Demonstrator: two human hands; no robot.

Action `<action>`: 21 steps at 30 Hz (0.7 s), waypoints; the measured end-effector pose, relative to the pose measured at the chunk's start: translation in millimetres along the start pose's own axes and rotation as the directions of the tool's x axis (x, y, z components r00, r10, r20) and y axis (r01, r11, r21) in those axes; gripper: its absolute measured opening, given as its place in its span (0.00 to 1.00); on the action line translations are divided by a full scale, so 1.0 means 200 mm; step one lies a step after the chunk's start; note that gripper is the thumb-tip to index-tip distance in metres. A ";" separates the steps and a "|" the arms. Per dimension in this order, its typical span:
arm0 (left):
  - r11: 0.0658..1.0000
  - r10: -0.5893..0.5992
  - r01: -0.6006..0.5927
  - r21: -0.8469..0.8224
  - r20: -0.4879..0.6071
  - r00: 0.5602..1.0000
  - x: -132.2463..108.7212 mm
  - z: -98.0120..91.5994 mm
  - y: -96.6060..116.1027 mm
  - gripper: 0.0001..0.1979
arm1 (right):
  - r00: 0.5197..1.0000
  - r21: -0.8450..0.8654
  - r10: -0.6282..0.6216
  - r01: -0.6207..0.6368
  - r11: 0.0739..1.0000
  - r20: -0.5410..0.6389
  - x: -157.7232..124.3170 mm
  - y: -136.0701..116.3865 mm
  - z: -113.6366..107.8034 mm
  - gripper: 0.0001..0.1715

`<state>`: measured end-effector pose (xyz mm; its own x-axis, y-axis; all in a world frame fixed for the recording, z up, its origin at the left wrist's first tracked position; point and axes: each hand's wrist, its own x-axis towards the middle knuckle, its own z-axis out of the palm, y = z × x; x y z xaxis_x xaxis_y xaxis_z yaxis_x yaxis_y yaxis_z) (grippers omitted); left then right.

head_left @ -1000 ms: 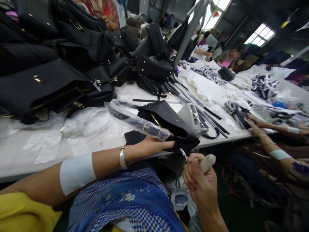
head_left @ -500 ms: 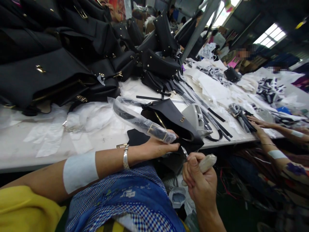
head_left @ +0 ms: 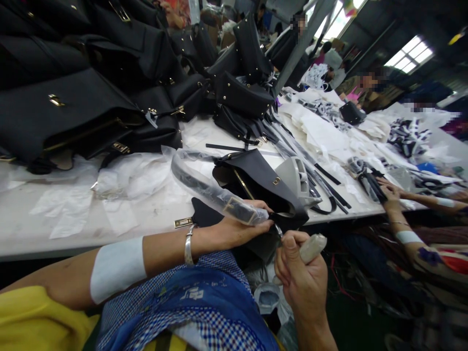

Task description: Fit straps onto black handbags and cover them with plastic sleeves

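Observation:
A black bag (head_left: 266, 170) with a gold clasp lies open at the table's front edge. My left hand (head_left: 243, 226) is closed on the bag's near edge, its fingers partly hidden behind a plastic-wrapped strap (head_left: 201, 187) with a gold buckle. In my right hand (head_left: 305, 273) is a screwdriver-like tool (head_left: 313, 247) with a pale handle. The tool's metal shaft points up and left, its tip close to my left fingertips at the bag's edge. A black flap with a gold fitting (head_left: 183, 223) sticks out left of the bag, above my left wrist.
Many black bags (head_left: 66, 107) are piled along the table's back and left. Crumpled plastic (head_left: 133, 175) lies at left. A grey tape dispenser-like object (head_left: 294, 178) stands right of the bag, near black straps (head_left: 332, 185). A co-worker's hands (head_left: 393, 195) are at far right.
Both of my hands keep nearly the same places, with the tool shifted slightly left. The co-worker's hands at the right have moved a little.

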<state>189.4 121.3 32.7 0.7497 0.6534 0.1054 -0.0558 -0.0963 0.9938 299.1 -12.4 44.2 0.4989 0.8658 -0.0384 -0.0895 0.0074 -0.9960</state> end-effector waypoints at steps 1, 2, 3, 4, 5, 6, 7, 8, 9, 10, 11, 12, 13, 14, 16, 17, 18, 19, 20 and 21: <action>1.000 0.004 -0.004 0.011 -0.007 1.000 0.00 0.00 0.00 0.12 | 1.000 0.002 0.000 0.000 1.000 -0.014 0.00 0.00 0.01 0.09; 1.000 0.013 -0.013 0.027 -0.021 1.000 -0.01 0.01 -0.01 0.12 | 1.000 0.011 0.003 -0.003 1.000 -0.026 0.00 0.00 0.01 0.09; 0.999 0.021 -0.020 0.049 -0.035 0.999 -0.01 0.02 -0.01 0.13 | 0.999 0.027 0.007 -0.006 1.000 -0.036 0.00 0.00 0.02 0.10; 0.997 0.028 -0.025 0.073 -0.047 0.998 -0.01 0.02 -0.02 0.13 | 0.999 0.049 0.014 -0.012 0.999 -0.046 0.00 -0.01 0.02 0.10; 0.995 0.033 -0.028 0.093 -0.057 0.998 -0.01 0.03 -0.03 0.13 | 0.998 0.074 0.018 -0.014 0.997 -0.057 0.01 -0.01 0.02 0.10; 0.993 0.035 -0.028 0.111 -0.064 0.997 -0.01 0.03 -0.03 0.12 | 0.997 0.100 0.026 -0.019 0.995 -0.067 0.02 -0.01 0.02 0.10; 0.991 0.034 -0.025 0.128 -0.069 0.997 0.00 0.03 -0.03 0.11 | 0.997 0.127 0.035 -0.026 0.992 -0.072 0.03 -0.02 0.02 0.10; 0.989 0.033 -0.022 0.143 -0.077 0.996 0.00 0.04 -0.03 0.11 | 0.996 0.153 0.048 -0.036 0.988 -0.073 0.03 -0.02 0.01 0.11; 0.988 0.034 -0.020 0.155 -0.086 0.996 0.00 0.04 -0.03 0.10 | 0.995 0.178 0.061 -0.047 0.983 -0.075 0.04 -0.02 0.00 0.12; 0.986 0.033 -0.016 0.163 -0.096 0.995 0.01 0.04 -0.02 0.09 | 0.994 0.199 0.079 -0.062 0.978 -0.075 0.05 -0.02 0.00 0.12; 0.985 0.025 -0.008 0.170 -0.100 0.995 0.01 0.04 -0.01 0.08 | 0.993 0.212 0.095 -0.078 0.974 -0.071 0.06 -0.02 -0.01 0.13; 0.984 0.016 0.002 0.178 -0.103 0.995 0.01 0.04 0.00 0.08 | 0.992 0.211 0.105 -0.089 0.973 -0.065 0.06 -0.02 -0.02 0.13; 0.982 0.008 0.012 0.188 -0.106 0.994 0.01 0.04 0.00 0.08 | 0.993 0.195 0.104 -0.090 0.977 -0.060 0.07 -0.01 -0.03 0.13; 0.980 0.002 0.019 0.200 -0.106 0.994 0.02 0.05 0.01 0.08 | 0.994 0.166 0.096 -0.086 0.982 -0.050 0.07 -0.01 -0.04 0.13; 0.974 0.003 0.020 0.227 -0.101 0.995 0.02 0.05 0.01 0.07 | 0.997 0.077 0.075 -0.075 0.994 0.004 0.07 0.01 -0.05 0.13; 0.971 0.008 0.015 0.238 -0.095 0.995 0.03 0.05 0.02 0.07 | 0.997 0.019 0.070 -0.071 0.997 0.037 0.08 0.02 -0.06 0.13; 0.970 0.011 0.012 0.244 -0.093 0.996 0.03 0.05 0.02 0.07 | 0.996 -0.040 0.066 -0.063 0.997 0.066 0.08 0.03 -0.07 0.12; 0.970 0.006 0.016 0.243 -0.089 0.996 0.04 0.05 0.02 0.07 | 0.994 -0.092 0.060 -0.052 0.994 0.086 0.09 0.04 -0.08 0.12; 0.973 -0.004 0.024 0.231 -0.088 0.996 0.05 0.04 0.02 0.08 | 0.994 -0.127 0.050 -0.037 0.991 0.097 0.10 0.04 -0.09 0.12; 0.977 -0.015 0.033 0.210 -0.089 0.996 0.06 0.04 0.02 0.08 | 0.994 -0.140 0.037 -0.022 0.990 0.101 0.11 0.05 -0.10 0.12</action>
<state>202.3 122.9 37.1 0.6886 0.7191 0.0934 0.1090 -0.2299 0.9671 325.5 -3.1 31.4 0.4057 0.9116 -0.0664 0.0209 -0.0818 -0.9964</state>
